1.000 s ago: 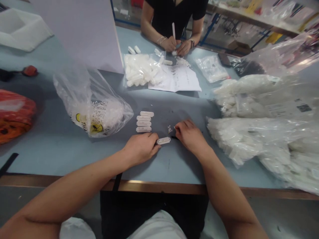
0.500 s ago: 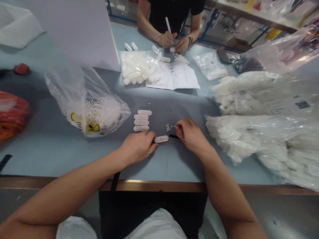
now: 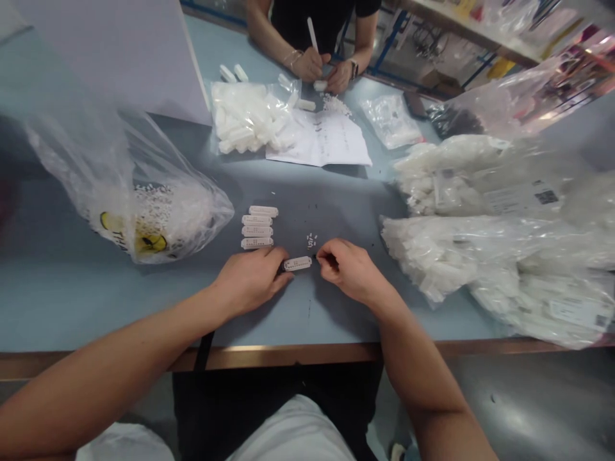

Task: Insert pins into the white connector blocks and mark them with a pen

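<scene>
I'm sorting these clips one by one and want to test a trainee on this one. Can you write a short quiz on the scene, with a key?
1. True or false: the left hand has a white piece in its grip.
2. How many white pieces lie in the row just beyond that hand? a) two b) four c) seven
3. Fill in: the clear bag with yellow print lies to the ____ of the row.

Key: 1 true; 2 b; 3 left.

my left fingers (image 3: 277, 255) partly hide something dark (image 3: 281, 269) by the white strip (image 3: 298, 263); i can't see what's between my right fingers (image 3: 330, 246).
</scene>
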The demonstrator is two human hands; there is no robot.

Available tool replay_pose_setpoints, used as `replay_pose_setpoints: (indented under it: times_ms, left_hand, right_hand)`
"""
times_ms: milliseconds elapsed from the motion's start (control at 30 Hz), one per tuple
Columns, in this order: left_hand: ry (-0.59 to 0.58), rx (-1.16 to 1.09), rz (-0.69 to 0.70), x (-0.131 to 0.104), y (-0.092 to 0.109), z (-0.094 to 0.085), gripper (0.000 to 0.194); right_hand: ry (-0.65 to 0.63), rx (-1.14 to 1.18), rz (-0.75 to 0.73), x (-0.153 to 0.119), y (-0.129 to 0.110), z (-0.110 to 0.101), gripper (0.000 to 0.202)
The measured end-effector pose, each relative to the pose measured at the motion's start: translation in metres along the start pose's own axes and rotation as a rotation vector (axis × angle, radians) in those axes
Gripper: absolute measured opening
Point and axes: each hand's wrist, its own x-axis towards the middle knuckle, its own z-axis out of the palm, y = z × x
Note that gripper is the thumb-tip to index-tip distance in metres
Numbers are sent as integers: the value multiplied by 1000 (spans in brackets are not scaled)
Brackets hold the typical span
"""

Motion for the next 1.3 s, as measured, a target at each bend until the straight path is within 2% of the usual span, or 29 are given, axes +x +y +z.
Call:
replay_pose_setpoints:
  times_ms: [133,300,633,800,1033,1300]
  left_hand:
    - [4,4,-7,0,1,0,32]
    - [-5,0,-8,1,2,0,33]
    - [14,15,7,0,1,2,30]
    - [22,5,14,-1,1,2,29]
    - [38,-6,23,-1,-1,5,28]
    - [27,5,26,-1,-1,3,28]
  right_hand:
    - [-14,32,29,0,-1,-1,13]
    - [-14,90,-20,-2,-2,-2,18]
    - [60,121,-14,-2,4,3,17]
    - [122,122,-81,-2,3,2,19]
    - [131,159,-162,-1,-1,0,22]
    - [148,135,-76,-4,0,2,22]
